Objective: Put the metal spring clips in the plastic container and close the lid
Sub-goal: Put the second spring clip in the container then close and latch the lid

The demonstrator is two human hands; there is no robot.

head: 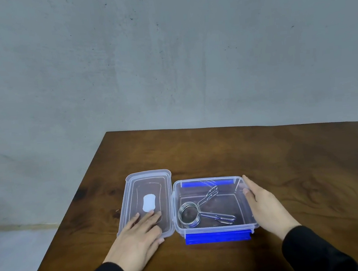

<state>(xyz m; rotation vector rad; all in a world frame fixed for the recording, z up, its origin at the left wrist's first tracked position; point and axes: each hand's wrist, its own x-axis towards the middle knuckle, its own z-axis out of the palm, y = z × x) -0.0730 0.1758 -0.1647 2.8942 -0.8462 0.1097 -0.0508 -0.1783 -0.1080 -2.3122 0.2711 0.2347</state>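
My left hand (137, 234) lies flat and spread, fingers together, on the near end of the clear lid (146, 202) (it has a white label in its middle), which rests on the wooden table (286, 157) just left of the clear plastic container (244, 216). My right hand (267, 207) is open against the container's right wall, gripping nothing. The metal spring clips (195, 213) lie inside the open container, coil at the left, and 2 blue latches (217, 237) sit at its near and far edges.
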